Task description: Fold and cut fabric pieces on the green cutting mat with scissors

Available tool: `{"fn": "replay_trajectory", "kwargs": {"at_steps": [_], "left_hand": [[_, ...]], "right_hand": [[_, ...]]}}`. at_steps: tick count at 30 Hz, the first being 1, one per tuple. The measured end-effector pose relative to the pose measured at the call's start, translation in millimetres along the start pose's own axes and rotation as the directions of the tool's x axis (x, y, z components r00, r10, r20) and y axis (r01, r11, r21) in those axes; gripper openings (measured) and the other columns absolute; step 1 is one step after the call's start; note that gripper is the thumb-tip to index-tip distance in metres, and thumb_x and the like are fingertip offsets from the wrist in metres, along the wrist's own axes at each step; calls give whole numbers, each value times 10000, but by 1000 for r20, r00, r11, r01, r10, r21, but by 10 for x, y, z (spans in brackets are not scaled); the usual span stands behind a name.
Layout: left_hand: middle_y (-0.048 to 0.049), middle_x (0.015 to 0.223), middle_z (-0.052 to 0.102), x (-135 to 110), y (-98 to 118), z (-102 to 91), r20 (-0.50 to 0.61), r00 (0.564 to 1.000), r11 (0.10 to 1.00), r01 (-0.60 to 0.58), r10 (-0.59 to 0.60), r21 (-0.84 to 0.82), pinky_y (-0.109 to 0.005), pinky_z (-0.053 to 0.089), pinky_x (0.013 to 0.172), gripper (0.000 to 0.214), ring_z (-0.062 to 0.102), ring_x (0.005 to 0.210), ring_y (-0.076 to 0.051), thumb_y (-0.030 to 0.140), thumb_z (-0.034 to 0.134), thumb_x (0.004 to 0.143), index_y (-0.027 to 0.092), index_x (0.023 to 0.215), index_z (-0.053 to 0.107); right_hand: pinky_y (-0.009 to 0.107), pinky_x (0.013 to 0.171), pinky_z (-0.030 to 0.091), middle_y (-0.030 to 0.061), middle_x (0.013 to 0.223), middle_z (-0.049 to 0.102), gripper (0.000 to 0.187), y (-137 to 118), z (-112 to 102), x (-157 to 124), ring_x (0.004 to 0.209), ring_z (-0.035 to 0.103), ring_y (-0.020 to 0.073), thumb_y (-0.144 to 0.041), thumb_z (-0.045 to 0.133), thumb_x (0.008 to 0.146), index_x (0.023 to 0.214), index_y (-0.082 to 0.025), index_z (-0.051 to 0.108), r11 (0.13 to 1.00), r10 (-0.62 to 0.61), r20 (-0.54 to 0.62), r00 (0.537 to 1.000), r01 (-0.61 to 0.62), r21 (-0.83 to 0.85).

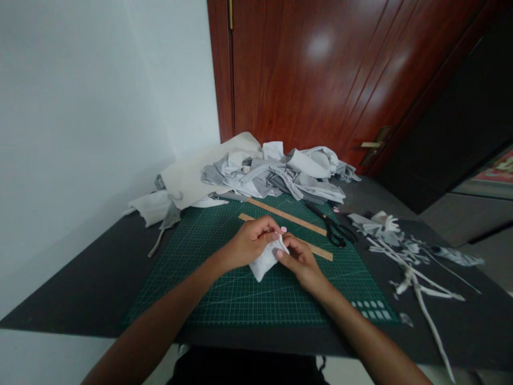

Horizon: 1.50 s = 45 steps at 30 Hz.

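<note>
A small folded piece of white fabric (264, 263) lies on the green cutting mat (224, 289). My left hand (250, 241) is closed on its upper edge, fingers curled. My right hand (298, 258) pinches the fabric's right corner between thumb and fingers. A small pink object (284, 229) shows just above my fingertips; I cannot make out what it is. Both hands meet over the middle of the mat.
Two wooden rulers (286, 215) lie across the mat behind my hands. Black scissors (334, 230) rest at the mat's right edge. A heap of grey and white cloth (276, 174) fills the back of the dark table (80, 289). Fabric strips (404, 267) scatter to the right. A wooden door (320, 80) stands behind.
</note>
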<state>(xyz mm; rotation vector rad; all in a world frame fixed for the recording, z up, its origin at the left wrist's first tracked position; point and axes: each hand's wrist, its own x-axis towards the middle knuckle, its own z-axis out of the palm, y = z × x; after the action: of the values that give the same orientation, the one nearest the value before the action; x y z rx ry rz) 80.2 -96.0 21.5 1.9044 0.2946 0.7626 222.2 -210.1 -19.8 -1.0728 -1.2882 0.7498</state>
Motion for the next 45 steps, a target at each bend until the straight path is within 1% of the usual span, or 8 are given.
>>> {"fn": "replay_trajectory", "kwargs": {"at_steps": [9, 13, 17, 24, 28, 33, 37, 45], "left_hand": [[5, 709, 606, 61, -12, 2, -72, 992, 960, 79, -101, -267, -228, 407, 601, 289, 556, 643, -122, 428, 738, 805, 178, 824, 593], [12, 694, 607, 155, -228, -79, -143, 982, 972, 87, -120, -219, -222, 398, 587, 234, 538, 619, -114, 369, 718, 796, 175, 816, 589], [27, 650, 598, 216, -441, -188, -149, 975, 980, 145, -165, -139, -212, 387, 562, 185, 534, 594, -113, 314, 702, 777, 172, 788, 585], [30, 642, 582, 216, -513, -334, -88, 990, 992, 113, -107, 65, -210, 351, 547, 103, 516, 591, -115, 265, 617, 809, 168, 788, 590], [35, 660, 559, 220, -576, -228, -151, 985, 989, 97, -80, 111, -227, 364, 567, 90, 506, 605, -128, 265, 561, 849, 181, 824, 578], [3, 791, 592, 107, -651, 68, -400, 916, 946, 109, 24, 306, -265, 421, 677, 101, 575, 742, -162, 203, 448, 928, 210, 873, 532], [1, 771, 600, 4, -660, 107, -255, 967, 829, 136, 8, 542, -276, 410, 649, 139, 611, 686, -184, 212, 402, 991, 230, 1012, 538], [-55, 872, 693, 48, -693, 51, 42, 993, 634, 40, -113, 772, -264, 426, 619, 185, 680, 731, -218, 99, 495, 911, 215, 1043, 551]], "right_hand": [[249, 496, 297, -57, 640, 422, 503, -66, -8, -26, 531, 337, 124, -678, 743, 745, 746, -246, 485, 929, 283, -9, 959, -272, 252], [248, 531, 340, -45, 690, 454, 463, 21, -20, 60, 586, 393, 132, -611, 788, 729, 763, -237, 517, 932, 322, -96, 942, -298, 205], [270, 593, 387, -25, 733, 496, 394, 178, -59, 120, 656, 448, 159, -598, 720, 795, 798, -238, 559, 975, 224, -188, 956, -221, 40], [296, 674, 432, -11, 779, 567, 290, 314, -86, 138, 726, 517, 176, -480, 714, 805, 885, -223, 604, 984, 110, -225, 968, -139, -113], [287, 601, 406, 2, 760, 607, 286, 316, -89, 131, 671, 513, 171, -474, 703, 811, 865, -198, 651, 959, 239, -120, 964, -254, -128], [264, 546, 380, -36, 648, 564, 391, 256, -16, 84, 587, 477, 143, -578, 724, 803, 772, -205, 609, 954, 295, -46, 954, -297, -49], [263, 539, 376, -36, 660, 558, 446, 275, 79, 32, 585, 483, 143, -642, 715, 789, 798, -214, 587, 933, 358, 17, 934, -358, 19], [269, 561, 360, -44, 689, 499, 294, 416, -115, 105, 619, 459, 153, -484, 683, 815, 799, -234, 528, 958, 246, -147, 958, -263, -115]]}}
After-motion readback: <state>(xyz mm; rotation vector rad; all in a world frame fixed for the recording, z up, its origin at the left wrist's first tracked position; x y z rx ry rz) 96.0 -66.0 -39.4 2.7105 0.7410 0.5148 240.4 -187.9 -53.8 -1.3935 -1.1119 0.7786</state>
